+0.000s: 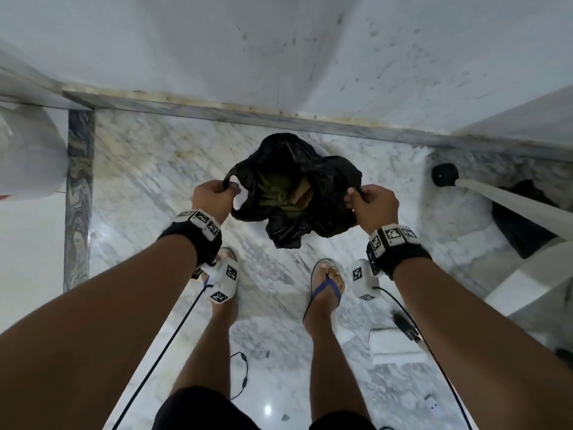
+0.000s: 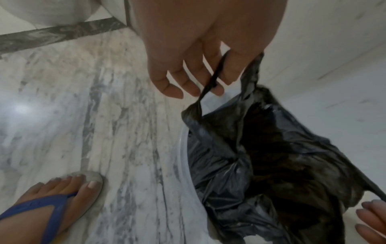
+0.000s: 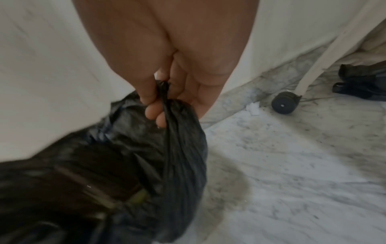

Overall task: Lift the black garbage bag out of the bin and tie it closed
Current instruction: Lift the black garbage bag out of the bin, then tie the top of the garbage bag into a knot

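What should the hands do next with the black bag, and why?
Probably bring the two handles together over the middle and cross them. The left hand and right hand each grip a handle, held apart, and the black bag gapes open with trash showing, so it is not tied yet.

both arms reach down, left hand and right hand clenched.

We can read no words, brand names, labels or numbers anywhere in these views. The only printed marks we find are black-and-white square code patterns on the white blocks of the left wristband, the right wristband and the small white units hanging beneath them, and these spell nothing legible.
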